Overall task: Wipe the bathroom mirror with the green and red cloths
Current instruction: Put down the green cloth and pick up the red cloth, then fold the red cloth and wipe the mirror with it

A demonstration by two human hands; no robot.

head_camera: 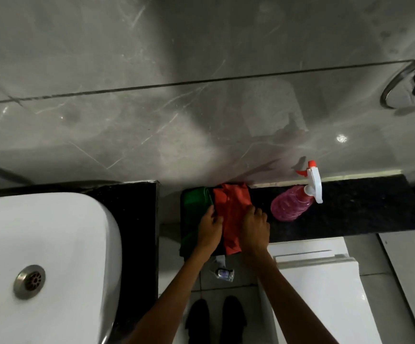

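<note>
1. Our two bare forearms run up from six o'clock, nearest the lens, with dark shoes (216, 319) on the pale floor tiles between them.
2. Our left hand (210, 229) lies palm-down with fingers spread, at the seam where the crumpled green cloth (196, 202) meets the crumpled red cloth (231, 212). We cannot tell whether it pinches either cloth or only presses on them.
3. Our right hand (255, 229) is flat on the red cloth's right edge, fingers spread, not closed around it as far as we can see.
4. Both cloths lie side by side, touching, on the black speckled stone ledge (363, 209). The green one sits at nine o'clock of the red one.
5. At three o'clock of the red cloth, near but apart, a pink spray bottle with a white-and-red trigger head (293, 202) lies on its side.
6. At eight o'clock sits the white ceramic basin (52, 244). A chrome fitting (410, 83) shows at two o'clock on the grey marble-look wall tiles (151, 70).
7. We see no mirror here, and neither cloth is lifted. We judge the wiping is not under way at this moment, and whether the mirror has been wiped cannot be told.
</note>
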